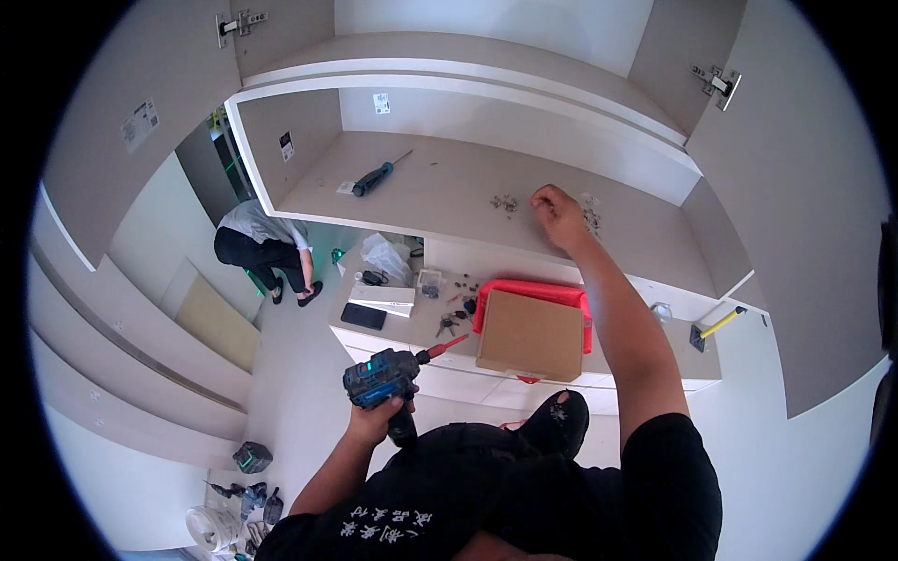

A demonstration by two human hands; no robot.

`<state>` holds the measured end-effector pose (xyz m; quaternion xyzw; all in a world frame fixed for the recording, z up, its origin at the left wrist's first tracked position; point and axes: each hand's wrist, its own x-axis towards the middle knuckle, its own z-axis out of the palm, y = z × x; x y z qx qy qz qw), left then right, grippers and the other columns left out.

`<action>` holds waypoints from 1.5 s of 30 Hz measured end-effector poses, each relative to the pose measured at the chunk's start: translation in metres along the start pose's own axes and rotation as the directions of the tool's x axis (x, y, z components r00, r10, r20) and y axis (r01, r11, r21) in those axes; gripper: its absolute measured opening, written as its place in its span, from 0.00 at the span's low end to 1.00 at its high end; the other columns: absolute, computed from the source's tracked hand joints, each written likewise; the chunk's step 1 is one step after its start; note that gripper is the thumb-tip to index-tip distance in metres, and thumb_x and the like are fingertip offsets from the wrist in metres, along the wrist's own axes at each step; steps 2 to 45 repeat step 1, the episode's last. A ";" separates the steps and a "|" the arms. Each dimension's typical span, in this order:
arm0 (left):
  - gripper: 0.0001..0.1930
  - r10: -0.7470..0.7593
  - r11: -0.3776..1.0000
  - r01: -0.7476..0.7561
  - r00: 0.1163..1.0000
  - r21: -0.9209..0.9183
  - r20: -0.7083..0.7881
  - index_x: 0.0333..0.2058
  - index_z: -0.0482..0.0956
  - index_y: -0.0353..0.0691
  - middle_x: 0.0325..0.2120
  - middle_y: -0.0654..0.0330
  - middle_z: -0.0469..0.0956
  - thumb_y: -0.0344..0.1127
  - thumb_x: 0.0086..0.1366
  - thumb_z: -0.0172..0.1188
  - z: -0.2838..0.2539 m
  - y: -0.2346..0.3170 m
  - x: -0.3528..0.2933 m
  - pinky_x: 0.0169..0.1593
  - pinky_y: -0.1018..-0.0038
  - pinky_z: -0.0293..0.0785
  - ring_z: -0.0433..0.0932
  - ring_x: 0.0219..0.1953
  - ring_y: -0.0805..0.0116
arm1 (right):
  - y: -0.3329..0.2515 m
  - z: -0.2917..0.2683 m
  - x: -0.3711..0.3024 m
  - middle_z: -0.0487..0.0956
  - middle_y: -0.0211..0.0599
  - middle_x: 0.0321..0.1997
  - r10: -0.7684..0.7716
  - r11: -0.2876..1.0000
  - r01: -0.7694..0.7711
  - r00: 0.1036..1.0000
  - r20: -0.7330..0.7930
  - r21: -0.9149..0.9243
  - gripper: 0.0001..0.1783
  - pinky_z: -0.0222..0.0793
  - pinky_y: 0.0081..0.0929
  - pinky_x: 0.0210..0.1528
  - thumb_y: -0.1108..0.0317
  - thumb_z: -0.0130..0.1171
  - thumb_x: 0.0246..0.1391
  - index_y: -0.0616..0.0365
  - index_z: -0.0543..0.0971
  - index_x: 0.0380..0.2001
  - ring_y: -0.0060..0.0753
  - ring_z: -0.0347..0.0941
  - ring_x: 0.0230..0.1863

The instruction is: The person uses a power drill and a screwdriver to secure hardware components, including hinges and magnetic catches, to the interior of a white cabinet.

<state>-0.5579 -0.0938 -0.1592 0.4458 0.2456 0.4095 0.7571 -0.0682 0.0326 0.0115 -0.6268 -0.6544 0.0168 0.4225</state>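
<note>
My left hand (pixel 372 421) is wrapped round the grip of a blue and black cordless drill (pixel 382 376), whose red bit points up and to the right. My right hand (pixel 558 215) reaches onto the cabinet shelf (pixel 449 178) with its fingers curled together. Whatever may be pinched in them is hidden. Small metal fittings lie in two loose piles beside that hand, one pile (pixel 505 203) to its left and another (pixel 590 213) to its right. Farther left on the same shelf rests a screwdriver (pixel 373 179) with a dark teal handle.
Below the shelf, a low cabinet carries a cardboard box (pixel 530 337) on a red bag (pixel 538 288), keys (pixel 447 325), a phone (pixel 363 316) and a yellow-handled hammer (pixel 718 327). Open doors (pixel 795 206) with hinges flank the cabinet. Another person (pixel 265 245) bends down at the left; tools (pixel 253 500) lie lower left.
</note>
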 end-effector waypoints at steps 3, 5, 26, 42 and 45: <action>0.35 0.000 1.000 0.000 1.000 0.009 -0.002 0.62 0.72 0.40 0.46 0.50 0.84 0.44 0.60 0.75 -0.002 -0.001 -0.002 0.44 0.61 0.82 0.85 0.38 0.58 | 0.005 0.001 -0.002 0.85 0.42 0.52 0.071 0.895 -0.100 0.994 0.084 0.435 0.13 0.79 0.51 0.55 0.58 0.62 0.68 0.56 0.81 0.45 0.46 0.83 0.51; 0.35 0.000 1.000 0.000 1.000 0.009 -0.002 0.62 0.72 0.40 0.46 0.50 0.84 0.44 0.60 0.75 -0.002 -0.001 -0.002 0.44 0.61 0.82 0.85 0.38 0.58 | 0.005 0.001 -0.002 0.85 0.42 0.52 0.071 0.895 -0.100 0.994 0.084 0.435 0.13 0.79 0.51 0.55 0.58 0.62 0.68 0.56 0.81 0.45 0.46 0.83 0.51; 0.35 0.000 1.000 0.000 1.000 0.009 -0.002 0.62 0.72 0.40 0.46 0.50 0.84 0.44 0.60 0.75 -0.002 -0.001 -0.002 0.44 0.61 0.82 0.85 0.38 0.58 | 0.005 0.001 -0.002 0.85 0.42 0.52 0.071 0.895 -0.100 0.994 0.084 0.435 0.13 0.79 0.51 0.55 0.58 0.62 0.68 0.56 0.81 0.45 0.46 0.83 0.51; 0.35 0.000 1.000 0.000 1.000 0.009 -0.002 0.62 0.72 0.40 0.46 0.50 0.84 0.44 0.60 0.75 -0.002 -0.001 -0.002 0.44 0.61 0.82 0.85 0.38 0.58 | 0.005 0.001 -0.002 0.85 0.42 0.52 0.071 0.895 -0.100 0.994 0.084 0.435 0.13 0.79 0.51 0.55 0.58 0.62 0.68 0.56 0.81 0.45 0.46 0.83 0.51; 0.35 0.000 1.000 0.000 1.000 0.009 -0.002 0.62 0.72 0.40 0.46 0.50 0.84 0.44 0.60 0.75 -0.002 -0.001 -0.002 0.44 0.61 0.82 0.85 0.38 0.58 | 0.005 0.001 -0.002 0.85 0.42 0.52 0.071 0.895 -0.100 0.994 0.084 0.435 0.13 0.79 0.51 0.55 0.58 0.62 0.68 0.56 0.81 0.45 0.46 0.83 0.51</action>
